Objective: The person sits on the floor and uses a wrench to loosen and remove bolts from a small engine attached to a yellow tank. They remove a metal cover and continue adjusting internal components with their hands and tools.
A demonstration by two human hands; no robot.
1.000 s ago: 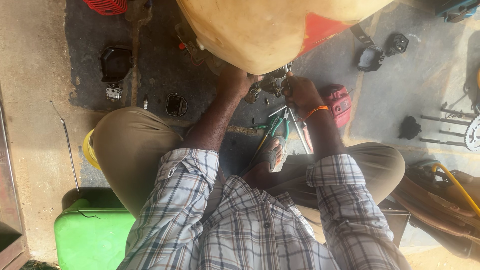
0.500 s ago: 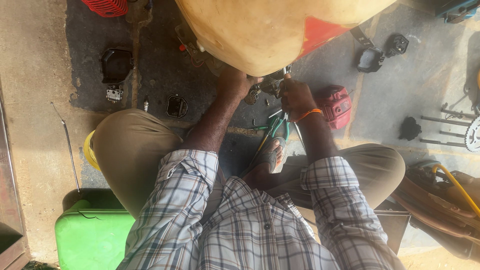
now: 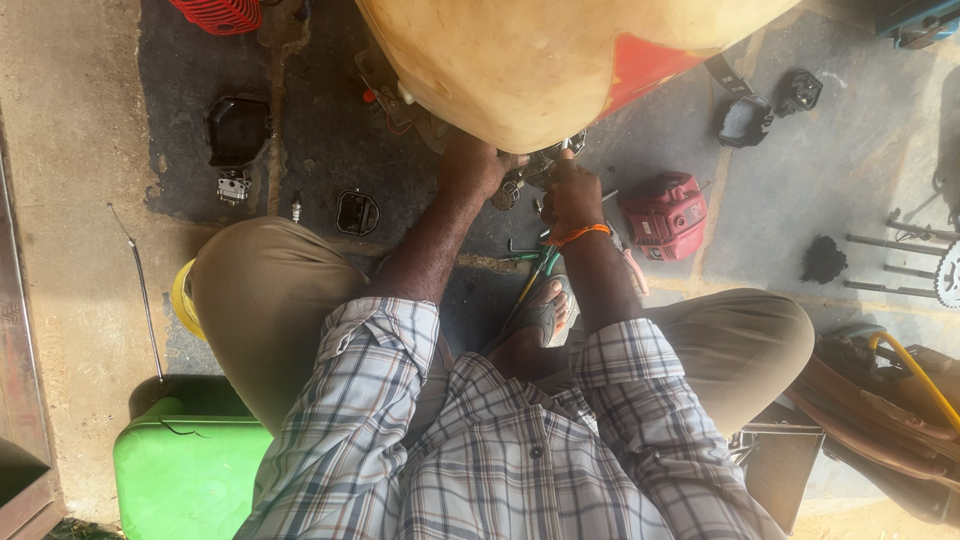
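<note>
I sit on the ground with both arms stretched under a big yellowish tank (image 3: 540, 60) that has a red patch. My left hand (image 3: 473, 165) is curled around a small metal engine part (image 3: 515, 187) just below the tank. My right hand (image 3: 572, 197), with an orange band at the wrist, is closed in a fist on a thin metal tool (image 3: 570, 153) whose tip points at the same part. The tank hides the fingertips of both hands. Green-handled pliers (image 3: 537, 272) lie by my sandalled foot (image 3: 545, 315).
A red engine cover (image 3: 665, 212) lies right of my right hand. Black parts (image 3: 237, 128) and a small black cover (image 3: 357, 212) lie to the left. A green container (image 3: 185, 470) is at lower left, a yellow hose (image 3: 915, 365) and metal rods (image 3: 890, 242) at right.
My right hand has shifted a little left, closer to my left hand and the metal part. The left hand has stayed in place.
</note>
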